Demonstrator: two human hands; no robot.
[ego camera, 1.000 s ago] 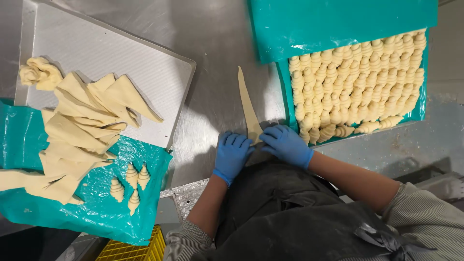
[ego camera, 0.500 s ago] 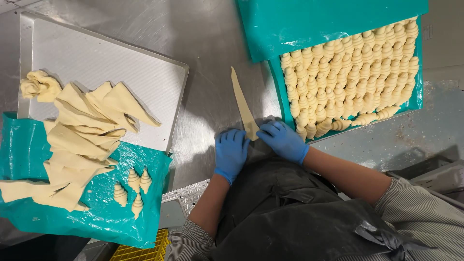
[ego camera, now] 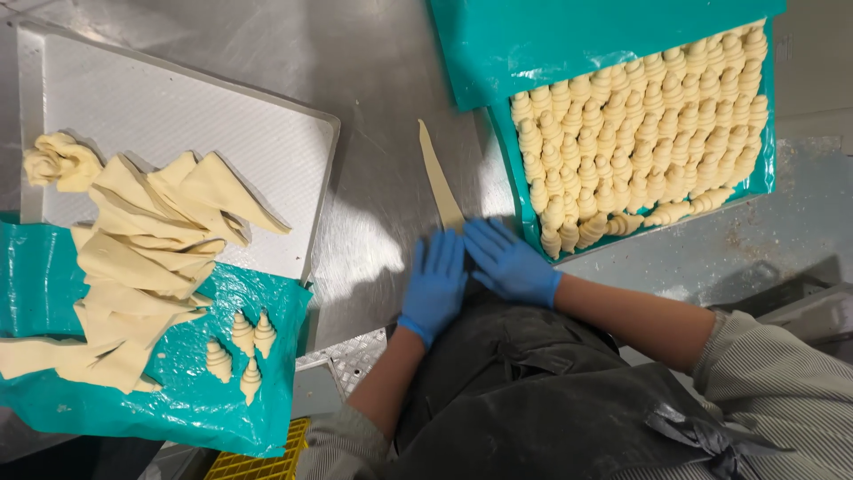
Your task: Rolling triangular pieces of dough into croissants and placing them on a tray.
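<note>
Both hands flat on the worktop [ego camera: 373,107], palms down, fingers straight and spread, gripping nothing. Left hand [ego camera: 435,283] and right hand [ego camera: 511,262] in blue gloves, side by side, index fingers nearly touching, pressing the wide end of a long dough strip [ego camera: 439,178]. The strip's thin tail runs away from the person across bare steel, between the grey tray [ego camera: 178,116] and the green-lined tray [ego camera: 622,36].

Risks as I read them:
- Uneven pressure between the 2 hands: roll goes crooked, tail wanders off-centre.
- Tail is very thin: any pull while rolling could stretch or snap it.
- Bare steel, no flour visible under the strip: dough could stick and tear instead of rolling.
- Right hand is just beside the near corner of the green-lined tray; rolled pieces [ego camera: 640,133] are packed to the edge there. A wide move could knock or dent the edge ones.
- Pile of cut triangles [ego camera: 142,258] overlaps across the tray and the green sheet [ego camera: 107,400]; they may fuse and deform when pulled apart.
- 4 rolled pieces [ego camera: 242,347] sit near that pile, easy to squash when grabbing the next triangle.
</note>
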